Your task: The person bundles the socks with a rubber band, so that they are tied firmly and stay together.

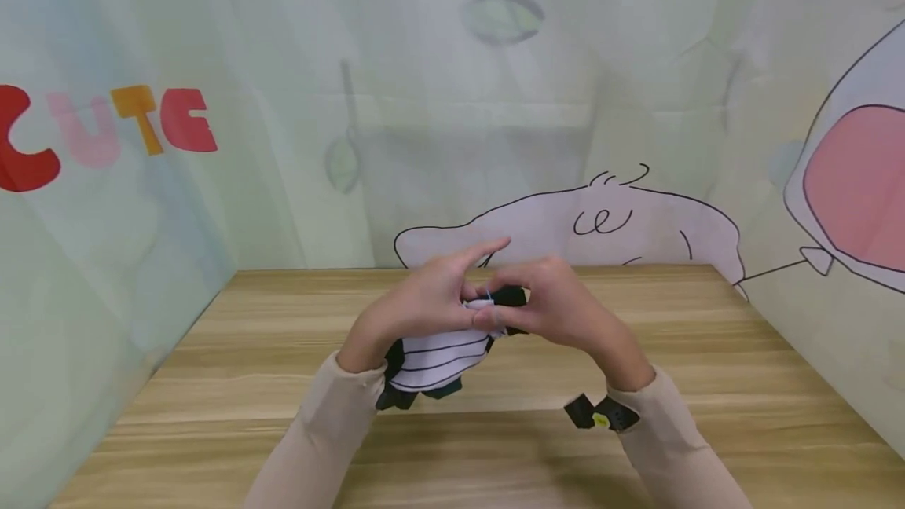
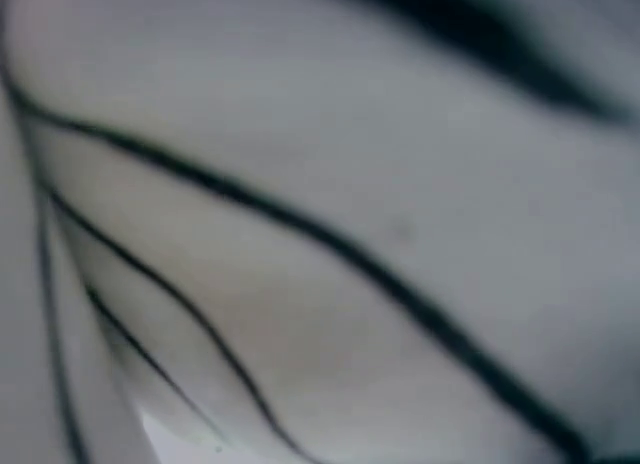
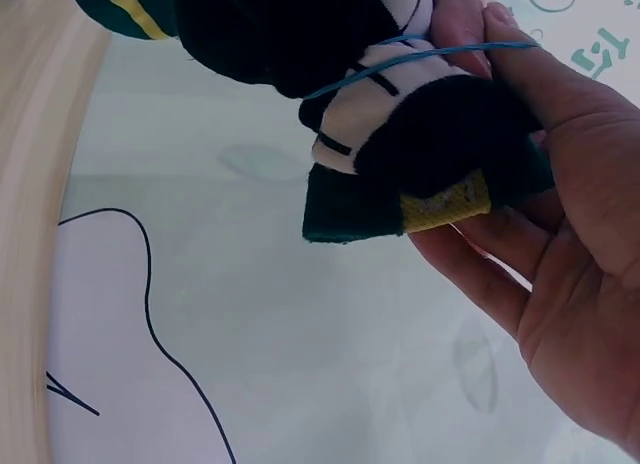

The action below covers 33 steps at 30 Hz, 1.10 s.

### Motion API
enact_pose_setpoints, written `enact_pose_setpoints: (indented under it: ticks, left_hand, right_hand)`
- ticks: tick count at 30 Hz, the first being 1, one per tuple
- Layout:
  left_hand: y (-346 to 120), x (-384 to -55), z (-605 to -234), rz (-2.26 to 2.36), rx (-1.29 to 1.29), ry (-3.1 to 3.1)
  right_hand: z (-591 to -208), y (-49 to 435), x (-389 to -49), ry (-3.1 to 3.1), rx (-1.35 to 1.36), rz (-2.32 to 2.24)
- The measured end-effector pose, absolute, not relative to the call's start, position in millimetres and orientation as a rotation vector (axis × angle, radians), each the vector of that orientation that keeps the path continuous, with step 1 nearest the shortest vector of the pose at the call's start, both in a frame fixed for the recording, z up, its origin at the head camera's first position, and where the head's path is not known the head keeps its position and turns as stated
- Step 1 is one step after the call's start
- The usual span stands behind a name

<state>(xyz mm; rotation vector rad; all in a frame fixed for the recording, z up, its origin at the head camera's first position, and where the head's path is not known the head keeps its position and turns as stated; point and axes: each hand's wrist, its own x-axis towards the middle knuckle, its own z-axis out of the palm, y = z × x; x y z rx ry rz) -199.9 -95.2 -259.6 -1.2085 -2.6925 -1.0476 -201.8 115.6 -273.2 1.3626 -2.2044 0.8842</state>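
A small black, white and dark green plush toy is held up over the table between both hands. My left hand grips its body, with one finger stretched out above; the toy's white side with thin black lines hangs below the palm. My right hand holds the toy's other end, thumb in front and fingers behind. A thin light-blue cord crosses the toy in the right wrist view and reaches the right thumb. Blurred white cloth with black lines fills the left wrist view.
The wooden table stretches out under the hands. Behind it hangs a pale green printed backdrop with the letters CUTE and a cartoon outline. A dark wrist camera mount sits at the right sleeve.
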Motion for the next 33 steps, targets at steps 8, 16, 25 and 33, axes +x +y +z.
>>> enact_pose_setpoints:
  ticks: [8,16,25,33]
  left_hand:
    - [-95.0,-202.4,-258.9,-0.992,-1.187,-2.71]
    - [-95.1,-203.6,-257.7,-0.902,-1.202,-2.641]
    - [-93.0,-201.6,-259.4,-1.038,-1.153,-2.57]
    - [-93.3,-202.1,-260.2,-1.133,-1.196,-2.496]
  right_hand:
    - [-271.0,116.6,-202.4,-2.248,1.347,0.861]
    - [-268.5,119.3,-201.9,-2.247,1.355,0.879]
    - [-268.5,122.4,-201.5,-2.241,1.243,0.996]
    - [-264.4,125.2,-199.1,-2.247,1.244,1.088]
